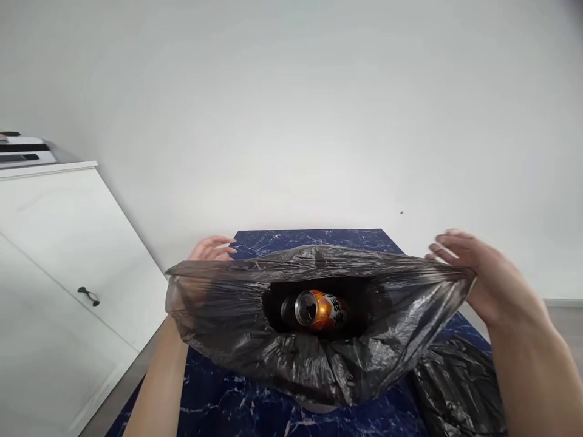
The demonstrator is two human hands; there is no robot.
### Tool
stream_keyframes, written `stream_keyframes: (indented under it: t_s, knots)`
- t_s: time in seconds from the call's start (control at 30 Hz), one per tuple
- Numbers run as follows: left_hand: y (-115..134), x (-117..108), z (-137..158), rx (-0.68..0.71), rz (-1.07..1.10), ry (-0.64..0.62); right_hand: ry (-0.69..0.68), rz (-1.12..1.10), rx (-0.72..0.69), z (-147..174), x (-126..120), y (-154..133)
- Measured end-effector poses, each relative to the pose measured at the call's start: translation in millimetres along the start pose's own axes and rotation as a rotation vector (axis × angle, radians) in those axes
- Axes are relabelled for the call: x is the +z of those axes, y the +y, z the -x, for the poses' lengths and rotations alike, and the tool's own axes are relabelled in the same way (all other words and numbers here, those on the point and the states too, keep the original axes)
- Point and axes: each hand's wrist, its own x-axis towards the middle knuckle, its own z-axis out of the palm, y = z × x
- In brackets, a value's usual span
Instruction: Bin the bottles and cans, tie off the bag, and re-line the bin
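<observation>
Black bag (300, 361) is stretched over the blue table (228, 403), left hand (208, 250) and right hand (478, 267) well apart at its ends; grip can't be told. If overpulled, it could get ripped and the can (322, 309) dumped.

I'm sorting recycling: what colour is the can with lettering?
The can is mostly orange, clearest in the head view.
</observation>
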Motion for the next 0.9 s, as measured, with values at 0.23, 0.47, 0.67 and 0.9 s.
stream_keyframes:
  t_s: [0.23, 0.47, 0.67, 0.9]
  knots:
    - [5.5, 14.5, 18.0, -0.03, -0.082, -0.475, -0.659, 0.059, 0.158, 42.1, -3.5, -9.8]
    - [31.2, 30.0, 30.2, 0.029, -0.057, -0.565, -0.58, 0.101, 0.016, 62.3, 3.9, -27.7]
    - [26.5, 47.0, 32.7, 0.079, 0.084, -0.226, -0.358, -0.031, 0.041, 44.5, 10.6, -24.5]
    - [28.0, 71.9, 27.8, -0.207, 0.606, 0.136, -0.111, -0.25, 0.091, 35.7, 17.4, -23.7]
